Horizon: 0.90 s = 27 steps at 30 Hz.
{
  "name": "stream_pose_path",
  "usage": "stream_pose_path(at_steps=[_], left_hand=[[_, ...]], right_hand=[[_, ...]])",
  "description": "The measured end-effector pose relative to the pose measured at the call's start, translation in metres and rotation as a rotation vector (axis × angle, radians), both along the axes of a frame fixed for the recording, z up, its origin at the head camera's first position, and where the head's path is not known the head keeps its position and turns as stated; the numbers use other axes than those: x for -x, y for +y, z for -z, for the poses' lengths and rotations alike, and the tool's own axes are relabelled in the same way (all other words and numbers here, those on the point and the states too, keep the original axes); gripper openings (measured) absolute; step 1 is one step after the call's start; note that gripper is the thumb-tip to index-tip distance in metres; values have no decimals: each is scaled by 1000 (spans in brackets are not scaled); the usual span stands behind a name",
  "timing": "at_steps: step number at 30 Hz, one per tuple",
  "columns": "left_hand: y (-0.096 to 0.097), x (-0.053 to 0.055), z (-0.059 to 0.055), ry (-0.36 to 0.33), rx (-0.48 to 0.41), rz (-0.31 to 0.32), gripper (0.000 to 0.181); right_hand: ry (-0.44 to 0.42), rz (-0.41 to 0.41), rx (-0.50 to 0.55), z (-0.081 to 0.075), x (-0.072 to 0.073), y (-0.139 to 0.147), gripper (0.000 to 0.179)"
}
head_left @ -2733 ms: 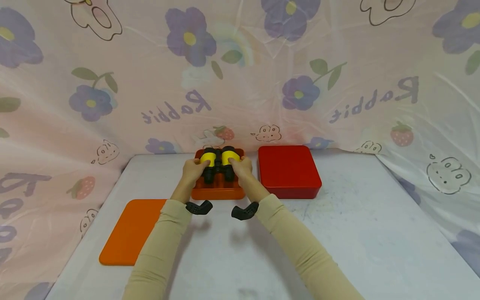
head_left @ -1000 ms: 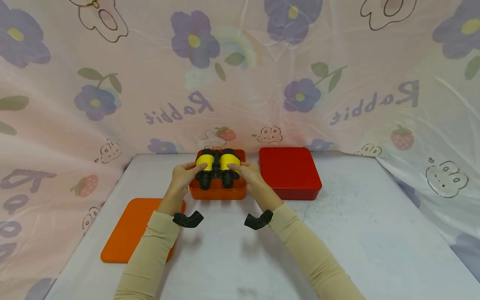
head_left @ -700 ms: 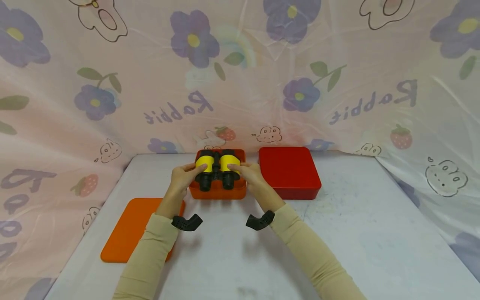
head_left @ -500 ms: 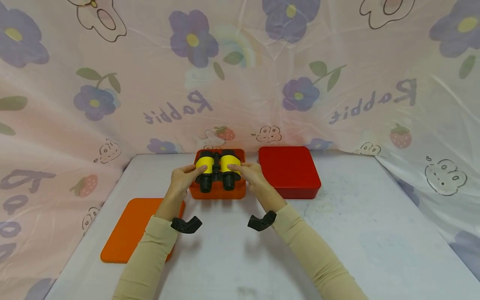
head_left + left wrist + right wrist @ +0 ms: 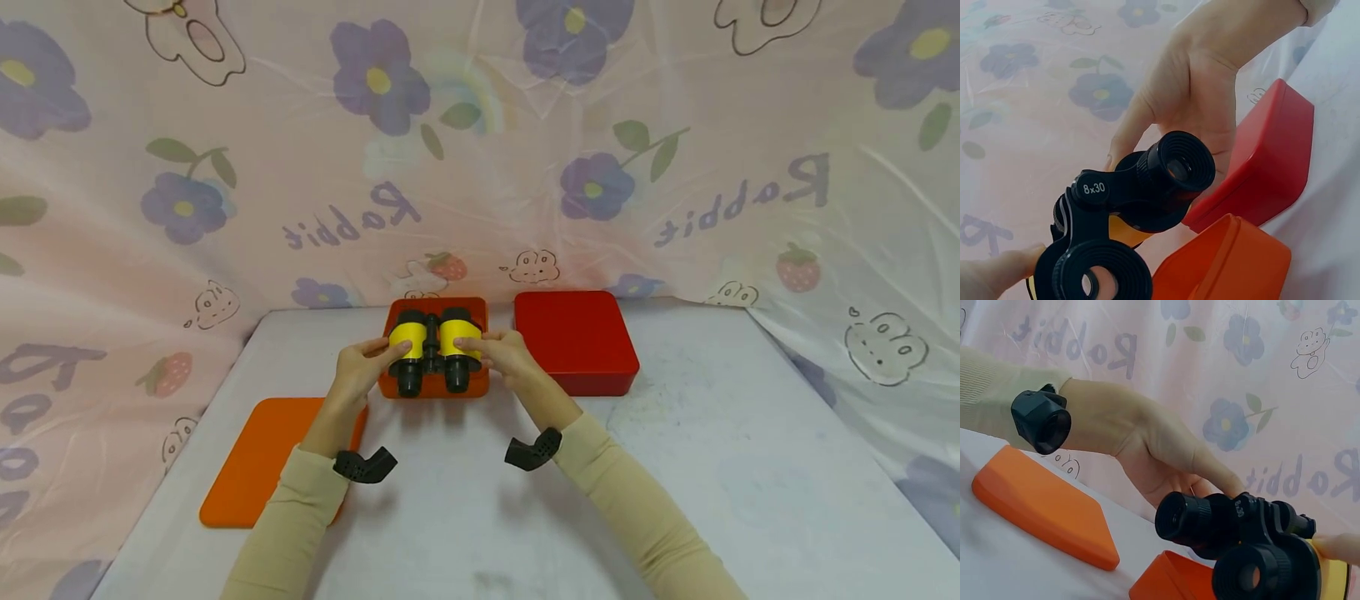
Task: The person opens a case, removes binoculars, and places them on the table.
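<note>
Pink cloth [image 5: 495, 150], printed with purple flowers, hangs behind and around the white worktop [image 5: 750, 400]. Upon that, at three o'clock from the binoculars [image 5: 432, 343], sits a red box [image 5: 573, 333] with a flat top; at eight o'clock lies an orange panel [image 5: 255, 467] with rounded corners, partly covered by the left sleeve [image 5: 281, 533]. Next in size comes the orange box [image 5: 433, 389], open, with the yellow-and-black binoculars held over it, their eyepieces [image 5: 409, 382] pointing to six o'clock (a cap between them reads 8x30). The left hand [image 5: 356, 368] is clamped on the nine o'clock barrel, the right hand [image 5: 513, 358] on the three o'clock one, thumbs on the yellow bands. Smallest are the black wrist cameras [image 5: 365, 465].
</note>
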<state>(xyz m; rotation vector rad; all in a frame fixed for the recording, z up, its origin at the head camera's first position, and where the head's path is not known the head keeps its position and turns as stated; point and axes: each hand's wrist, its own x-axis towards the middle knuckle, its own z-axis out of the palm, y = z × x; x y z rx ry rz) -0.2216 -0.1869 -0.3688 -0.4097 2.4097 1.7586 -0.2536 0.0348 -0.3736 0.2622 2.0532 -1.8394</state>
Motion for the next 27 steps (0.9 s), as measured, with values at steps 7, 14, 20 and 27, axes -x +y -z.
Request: stream_pose_path(at_steps=[7,14,20,27], left_hand=[[0,-5,0,-16,35,1,81],[0,-10,2,-13,34,10,78],[-2,-14,6,6,26,25,77],[-2,-20,7,19,25,34,77]], right_hand=[[9,-11,6,2,-5,2,67],[3,-12,25,3,-8,3,59],[2,-30,17,6,-12,4,55],[10,-53,-6,6,-17,5,59]])
